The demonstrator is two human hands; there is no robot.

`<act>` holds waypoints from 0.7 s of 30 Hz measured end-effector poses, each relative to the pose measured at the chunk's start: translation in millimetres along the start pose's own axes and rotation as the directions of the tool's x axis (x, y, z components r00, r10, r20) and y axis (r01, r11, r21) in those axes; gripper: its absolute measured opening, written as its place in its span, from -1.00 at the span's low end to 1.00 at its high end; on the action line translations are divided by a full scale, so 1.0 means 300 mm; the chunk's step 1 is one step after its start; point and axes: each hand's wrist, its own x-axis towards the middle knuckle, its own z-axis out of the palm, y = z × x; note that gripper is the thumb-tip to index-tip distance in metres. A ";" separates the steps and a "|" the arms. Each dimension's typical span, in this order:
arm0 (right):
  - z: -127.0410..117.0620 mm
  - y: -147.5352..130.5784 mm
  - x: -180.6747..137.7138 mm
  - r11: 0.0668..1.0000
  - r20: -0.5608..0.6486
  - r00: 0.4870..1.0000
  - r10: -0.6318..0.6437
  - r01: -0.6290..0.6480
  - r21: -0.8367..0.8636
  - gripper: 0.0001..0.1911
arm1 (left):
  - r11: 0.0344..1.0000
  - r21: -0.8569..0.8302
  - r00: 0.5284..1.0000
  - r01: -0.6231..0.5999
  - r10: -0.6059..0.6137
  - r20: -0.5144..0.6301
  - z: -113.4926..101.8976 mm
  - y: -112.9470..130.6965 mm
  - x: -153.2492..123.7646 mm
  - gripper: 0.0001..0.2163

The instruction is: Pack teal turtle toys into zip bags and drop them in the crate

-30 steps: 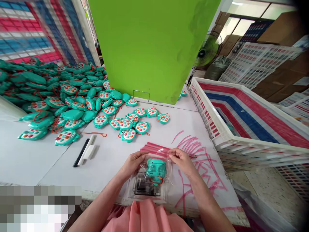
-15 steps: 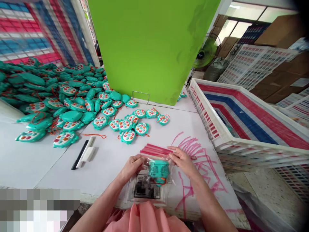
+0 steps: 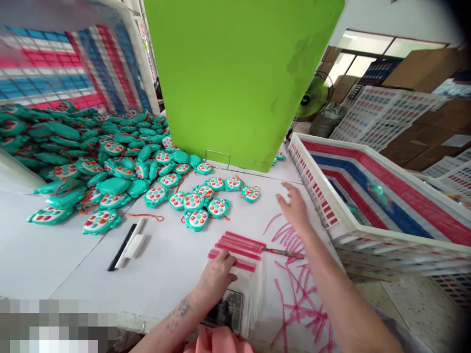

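My left hand lies on a stack of clear plastic bags with dark printing, near the table's front edge. Its fingers curl at the top bag, and the fingertips are partly hidden. Pink-red strips run just beyond it. To the right, my right hand reaches out above the table beside the white crate, fingers apart and holding nothing. A blurred bagged turquoise toy shows over the crate's striped lining; whether it is in the air or lying there I cannot tell. Several turquoise animal-shaped toys with coloured buttons lie beyond my hands.
A large heap of the same toys fills the left back. A green board stands behind. The white crate adjoins the table's right edge. Black and white pens lie left, a thin pen-like tool right. Pink scribbles mark the tabletop.
Both hands held a bagged turquoise toy over the bags. Now my right hand has let go and moved forward right, the toy is over the crate, and my left hand is down on the bags.
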 end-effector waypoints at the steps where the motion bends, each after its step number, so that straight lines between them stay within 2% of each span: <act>1: 0.079 -0.006 0.014 0.999 0.124 0.992 -0.021 0.025 -0.030 -0.50 | 0.996 0.093 1.000 -0.007 0.008 -0.004 0.005 0.005 0.002 -0.78; 3: 0.215 -0.009 0.042 0.994 0.318 0.948 0.028 0.006 -0.106 -0.45 | 0.970 0.241 0.997 -0.040 0.055 -0.055 0.013 0.010 0.005 -0.79; 5: 0.308 -0.003 0.060 0.990 0.393 0.917 0.072 -0.019 -0.138 -0.39 | 0.947 0.315 0.986 -0.064 0.109 -0.128 0.019 0.007 0.009 -0.76; 7: 0.358 0.001 0.057 0.990 0.418 0.904 0.092 -0.036 -0.140 -0.34 | 0.941 0.332 0.976 -0.065 0.129 -0.176 0.022 0.000 0.014 -0.74; 9: 0.370 -0.002 0.026 0.990 0.434 0.895 0.101 -0.045 -0.136 -0.35 | 0.941 0.334 0.971 -0.058 0.130 -0.199 0.025 -0.007 0.019 -0.74; 13: 0.321 -0.030 -0.086 0.994 0.441 0.893 0.087 -0.052 -0.091 -0.45 | 0.934 0.352 0.971 -0.061 0.136 -0.195 0.038 -0.012 0.025 -0.78; 18: 0.186 -0.068 -0.226 0.994 0.456 0.886 0.087 -0.109 0.024 -0.48 | 0.914 0.395 0.957 -0.090 0.189 -0.222 0.057 -0.008 0.009 -0.87; 21: 0.100 -0.109 -0.291 0.924 0.473 0.877 0.080 -0.243 0.294 -0.50 | 0.905 0.398 0.938 -0.146 0.255 -0.235 0.061 -0.009 -0.004 -0.90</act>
